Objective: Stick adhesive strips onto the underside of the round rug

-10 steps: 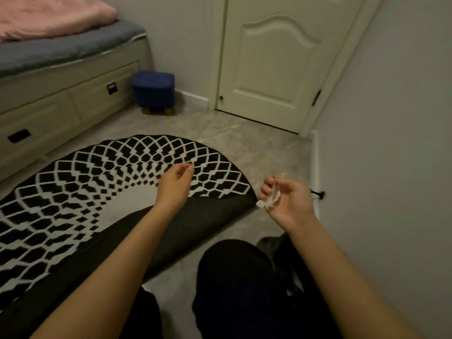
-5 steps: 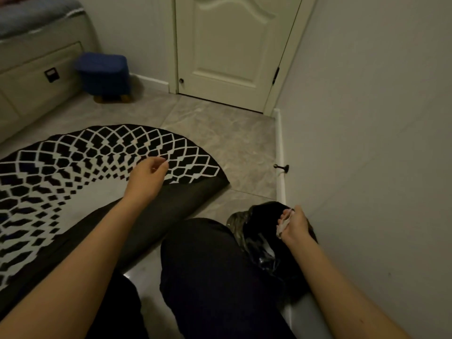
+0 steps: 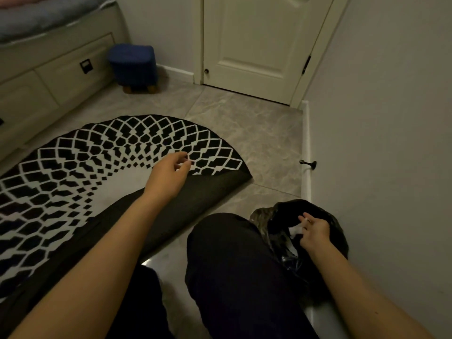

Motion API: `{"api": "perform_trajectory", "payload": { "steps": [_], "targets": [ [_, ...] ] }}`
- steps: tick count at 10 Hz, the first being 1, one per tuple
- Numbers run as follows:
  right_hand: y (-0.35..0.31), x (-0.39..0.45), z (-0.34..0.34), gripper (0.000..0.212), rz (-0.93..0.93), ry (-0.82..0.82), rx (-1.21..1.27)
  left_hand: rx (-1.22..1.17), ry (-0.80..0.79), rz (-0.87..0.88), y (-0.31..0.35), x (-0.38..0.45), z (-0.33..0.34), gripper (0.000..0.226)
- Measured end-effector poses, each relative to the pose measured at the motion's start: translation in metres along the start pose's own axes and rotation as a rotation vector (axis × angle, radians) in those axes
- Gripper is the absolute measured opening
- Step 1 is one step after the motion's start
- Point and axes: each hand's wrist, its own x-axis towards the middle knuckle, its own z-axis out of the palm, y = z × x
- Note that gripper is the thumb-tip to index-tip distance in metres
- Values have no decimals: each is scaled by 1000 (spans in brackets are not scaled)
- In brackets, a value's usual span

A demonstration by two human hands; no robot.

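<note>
Your left hand (image 3: 171, 171) hangs over the round rug (image 3: 102, 165), fingers loosely curled with nothing in them, right above the line where the rug folds back on itself. Your right hand (image 3: 314, 228) is down at the black plastic bag (image 3: 337, 231) by the wall, fingertips pinching something small and white (image 3: 302, 220) at the bag's mouth. It looks like a strip or its backing, though it's too small to say which.

Now the geometry that matters. The folded-over flap (image 3: 195, 204) shows its dark underside face up, and it lies forward and to your left, between your left knee (image 3: 220, 231) and the patterned top. Its fold runs on a diagonal, from near your left forearm up and right to the pointed tip near the baseboard (image 3: 305, 148). So the bare backing is a long band slanting across you, not square to you.

Your left hand is much the nearer one, almost over the flap. Your right is well apart from it, on the other side of your knee. My read: whatever comes out of that bag has to travel leftward across your leg to reach the underside, with the left hand well placed to steady the flap.
</note>
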Motion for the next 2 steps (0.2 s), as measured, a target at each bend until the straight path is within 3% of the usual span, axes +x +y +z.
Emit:
{"api": "perform_trajectory", "payload": {
  "steps": [2],
  "targets": [
    [12,8,7,36,-115,108,-165,13,-3,-15,-11,2,-8,40]
  ]
}}
